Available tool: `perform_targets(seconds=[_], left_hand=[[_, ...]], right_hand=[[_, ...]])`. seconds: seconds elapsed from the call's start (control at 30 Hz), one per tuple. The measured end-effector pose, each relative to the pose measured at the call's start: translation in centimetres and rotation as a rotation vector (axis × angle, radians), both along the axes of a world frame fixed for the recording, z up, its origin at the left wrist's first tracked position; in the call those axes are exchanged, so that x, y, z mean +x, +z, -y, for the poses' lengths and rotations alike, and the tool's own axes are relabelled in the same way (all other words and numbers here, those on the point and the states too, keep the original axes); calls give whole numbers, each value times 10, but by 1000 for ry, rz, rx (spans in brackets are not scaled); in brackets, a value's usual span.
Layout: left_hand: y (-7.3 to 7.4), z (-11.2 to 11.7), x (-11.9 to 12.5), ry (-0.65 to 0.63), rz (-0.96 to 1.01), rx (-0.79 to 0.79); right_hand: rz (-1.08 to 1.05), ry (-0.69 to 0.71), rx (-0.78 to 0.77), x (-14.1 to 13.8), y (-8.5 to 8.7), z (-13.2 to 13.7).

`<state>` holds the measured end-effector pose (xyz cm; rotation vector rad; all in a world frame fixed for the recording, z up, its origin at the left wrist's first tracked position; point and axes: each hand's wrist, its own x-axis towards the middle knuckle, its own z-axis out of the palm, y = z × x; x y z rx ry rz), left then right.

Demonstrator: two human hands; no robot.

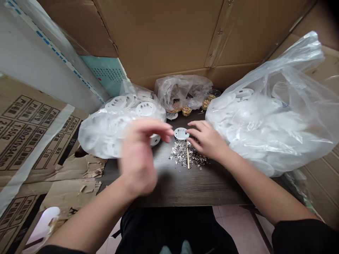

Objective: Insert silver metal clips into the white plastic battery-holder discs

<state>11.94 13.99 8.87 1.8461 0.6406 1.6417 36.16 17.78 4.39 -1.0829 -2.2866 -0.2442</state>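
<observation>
A round white plastic disc (180,133) with small slots lies over a pile of small silvery metal pieces (181,152) on the dark table. The thumb and fingers of my right hand (209,140) grip the disc's right edge. Just left of the disc, my left hand (140,155) is in the air and blurred by motion. Its fingers reach toward the disc, slightly apart, with nothing visible in them. A thin wooden stick (188,155) lies on the metal pile, partly under my right hand.
Clear plastic bags of white discs stand to the left (100,130) and right (254,130). Behind the pile are another crumpled plastic bag (182,86) and gold-coloured clusters of small pieces (186,111). Cardboard (164,35) walls the back; a printed carton (34,127) is at left.
</observation>
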Motion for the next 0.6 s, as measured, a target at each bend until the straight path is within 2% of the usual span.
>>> perform_targets(seconds=[0.07, 0.13, 0.2, 0.27, 0.37, 0.47, 0.53, 0.6], left_hand=[[-15, -22, 10, -10, -140, -10], [-35, -41, 16, 48, -311, -40], [-53, -53, 18, 95, -422, 6], [-65, -58, 16, 108, -459, 45], [-71, -57, 13, 98, -495, 88], [-73, -56, 11, 104, -524, 121], [-76, -57, 10, 101, -529, 128], [-80, -58, 8, 61, -513, 113]], right_hand=[[103, -11, -30, -4, -14, -11], [142, -24, -57, -6, -26, -19], [150, -19, -63, -6, -33, -23], [131, -6, -48, -6, -35, -25], [43, 8, 16, -6, -34, -26], [-190, 20, 52, -6, -27, -24], [-417, 41, 5, -7, -20, -18], [-598, 86, -109, -9, -12, -8]])
